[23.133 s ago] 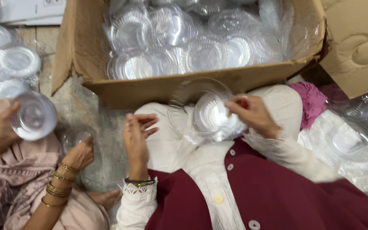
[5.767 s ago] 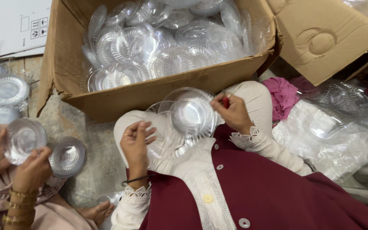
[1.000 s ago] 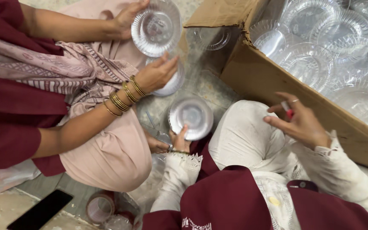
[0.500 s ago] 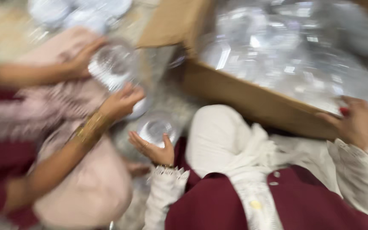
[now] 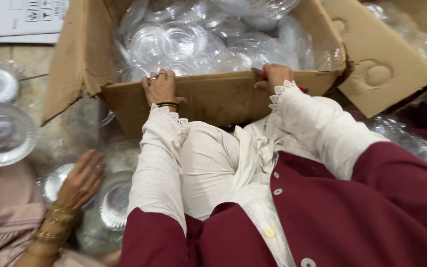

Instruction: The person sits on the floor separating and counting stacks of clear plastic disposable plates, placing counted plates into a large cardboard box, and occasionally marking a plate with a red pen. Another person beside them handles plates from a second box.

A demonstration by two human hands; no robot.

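The brown cardboard box (image 5: pixel 208 99), open at the top and full of clear, round plastic lids (image 5: pixel 184 44), sits on the floor straight ahead of the person in the head view, its near wall just beyond the person's knees. The left hand (image 5: pixel 160 88) grips the top edge of that near wall towards its left end, fingers curled over the rim into the box and thumb on the outside face. The right hand (image 5: pixel 275 76) clasps the same edge further right, fingers closed over the rim, with a thin red pen-like object (image 5: pixel 262 73) pinned against the cardboard beneath them. A torn flap (image 5: pixel 381 64) of the box folds out at the right corner. At the lower left, a co-worker's hand (image 5: pixel 81 182) wearing gold bangles rests, fingers spread, on a clear lid (image 5: pixel 115 200) on the floor.
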